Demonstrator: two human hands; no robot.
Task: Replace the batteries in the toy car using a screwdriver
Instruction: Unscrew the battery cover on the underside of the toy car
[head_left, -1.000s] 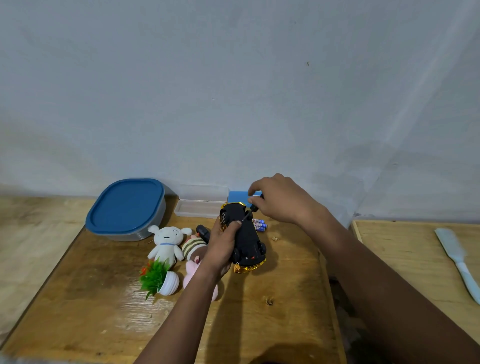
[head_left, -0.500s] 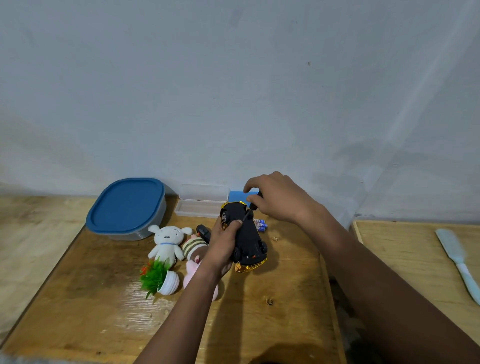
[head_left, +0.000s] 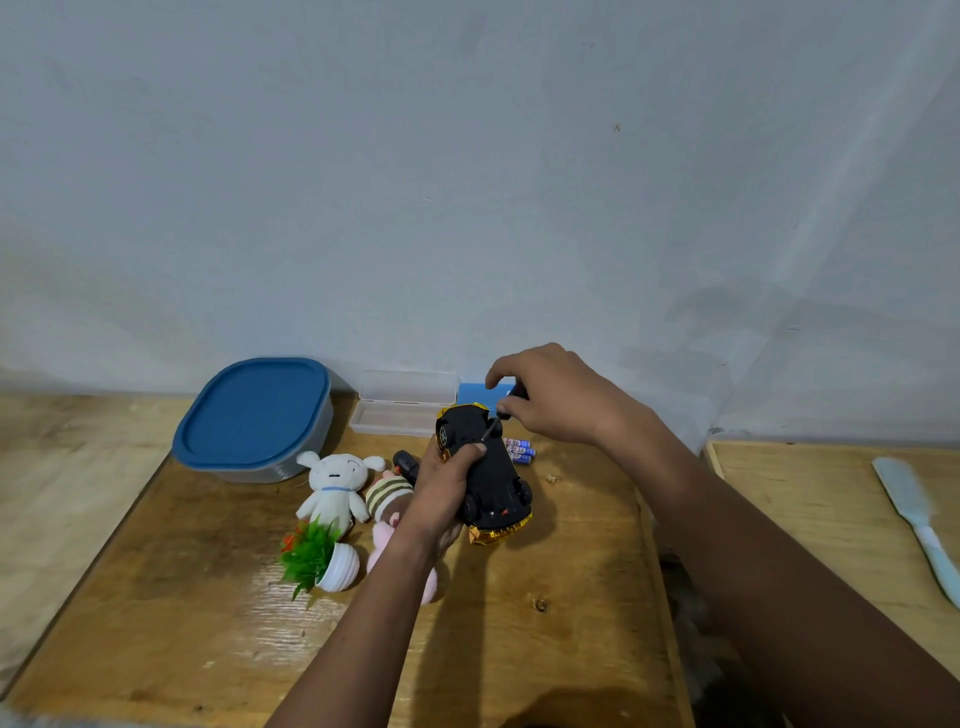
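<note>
Little has shifted since a second ago: the right hand (head_left: 558, 397) has only turned slightly on the screwdriver (head_left: 500, 414), its fingers curled a bit differently round the dark handle, while the left hand (head_left: 448, 480) keeps the same hold. That right hand is closed on the handle from above, and the thin shaft slants down to the black underside of the toy car (head_left: 485, 470). The car is turned belly-up, gold body beneath, its near end resting on the wooden table (head_left: 519, 623) and its far end raised toward the wall. The left hand wraps the car's left side, thumb pressed on the underside close to the screwdriver tip. Just behind the car, beneath the right hand, lie small blue-and-white batteries (head_left: 521, 449). To the left of the car sit a white plush toy (head_left: 333, 491), a striped plush (head_left: 388, 497), a pink one (head_left: 382, 540) partly hidden by the left wrist, and a small potted plant (head_left: 319, 558). A blue-lidded container (head_left: 254, 415) and a clear plastic case (head_left: 400, 410) stand against the wall.
</note>
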